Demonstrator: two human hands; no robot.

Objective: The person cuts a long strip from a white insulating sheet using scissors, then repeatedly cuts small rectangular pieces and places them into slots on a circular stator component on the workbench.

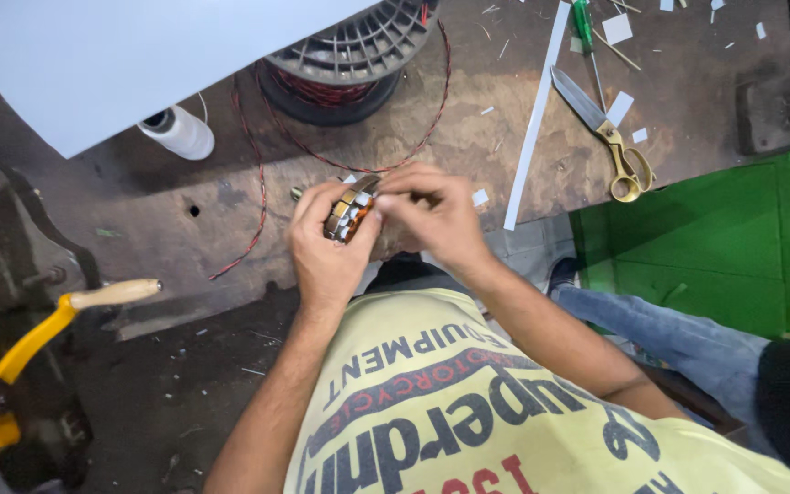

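Note:
My left hand (322, 252) grips a small round metal stator core (351, 212) with white paper slips in its slots, held at the workbench's front edge. My right hand (436, 215) pinches at the top of the same core with its fingertips. Red and black twisted wire (258, 183) runs from the core up to a black spool (349, 55) standing at the back of the bench. Much of the core is hidden by my fingers.
Gold-handled scissors (610, 137) and a long white paper strip (532, 119) lie at the right. A white thread spool (178, 131) lies at the left. A yellow crank with a wooden handle (112, 295) sticks out lower left. A green cabinet (715, 238) stands right.

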